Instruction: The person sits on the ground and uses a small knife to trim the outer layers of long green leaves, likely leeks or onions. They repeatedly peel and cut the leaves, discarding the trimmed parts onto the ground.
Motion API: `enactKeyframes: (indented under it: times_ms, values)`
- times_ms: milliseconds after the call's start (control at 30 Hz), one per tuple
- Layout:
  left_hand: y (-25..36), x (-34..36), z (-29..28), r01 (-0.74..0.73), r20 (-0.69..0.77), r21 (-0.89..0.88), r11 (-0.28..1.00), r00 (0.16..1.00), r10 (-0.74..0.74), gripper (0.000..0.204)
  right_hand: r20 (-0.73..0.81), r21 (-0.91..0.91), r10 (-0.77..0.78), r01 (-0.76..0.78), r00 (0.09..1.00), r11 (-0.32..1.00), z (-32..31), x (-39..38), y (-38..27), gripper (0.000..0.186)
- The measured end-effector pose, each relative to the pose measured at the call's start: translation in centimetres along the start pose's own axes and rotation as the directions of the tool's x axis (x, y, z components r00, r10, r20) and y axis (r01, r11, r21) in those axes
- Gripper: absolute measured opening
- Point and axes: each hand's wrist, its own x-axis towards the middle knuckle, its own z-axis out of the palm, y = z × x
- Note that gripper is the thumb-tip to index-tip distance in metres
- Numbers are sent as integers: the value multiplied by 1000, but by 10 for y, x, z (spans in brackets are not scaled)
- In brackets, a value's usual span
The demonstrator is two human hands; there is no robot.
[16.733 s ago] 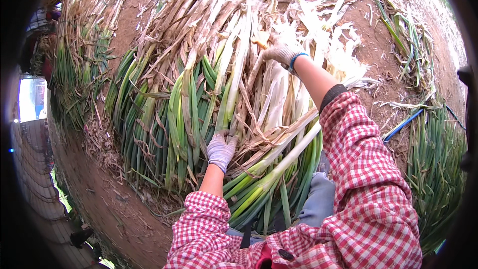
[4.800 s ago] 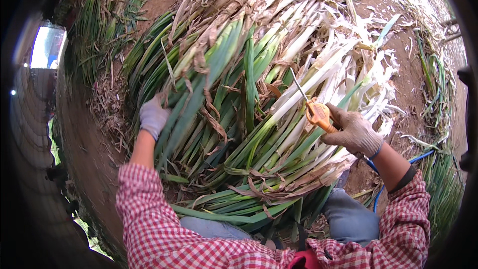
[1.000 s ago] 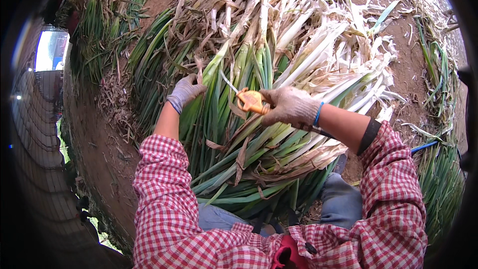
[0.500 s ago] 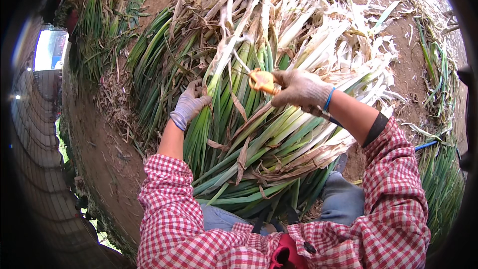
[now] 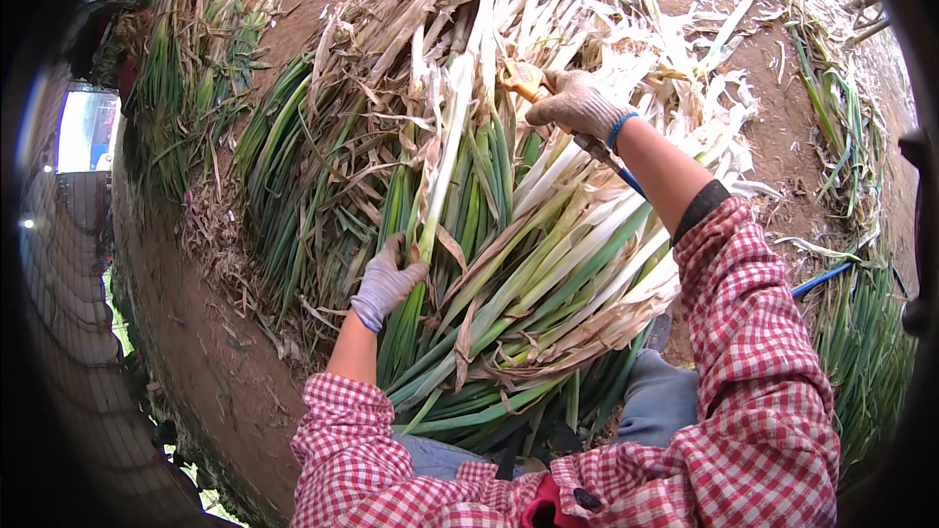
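Knit-gloved, the left hand (image 5: 386,284) clasps a smooth stalk (image 5: 452,137), the right hand (image 5: 579,106) a rounded orange tool (image 5: 524,79).

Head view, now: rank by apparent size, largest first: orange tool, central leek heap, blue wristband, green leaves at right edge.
1. Central leek heap
2. Green leaves at right edge
3. Orange tool, visible part only
4. Blue wristband

Apparent size only; no near ties.

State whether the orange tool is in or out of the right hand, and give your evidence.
In the hand: the orange tool projects from the gloved right hand, with a blue hose emerging beneath it.
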Motion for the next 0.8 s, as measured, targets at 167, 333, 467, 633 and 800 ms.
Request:
enactKeyframes:
  times_ms: [167,333,467,633,800]
  values:
    - [-17,-5,18,-60,0,-11,998,998,60,65,210,112,22,-46,977,993,12,-12,5,60]
    - [-31,-11,12,-2,6,-50,999,1000,3,68,434,-129,-84,154,897,980,21,-87,-12,72]
    - [-38,-5,21,46,51,-88,995,998,-42,75,332,194,-17,-51,943,980,19,-55,-9,66]
    - [-13,-17,27,51,23,111,993,998,-54,72,79,43,-138,135,987,990,-6,0,-19,52]
    - [-34,-22,33,60,11,60,996,998,-61,68,54,-45,5,-3,999,999,-18,33,-31,46]
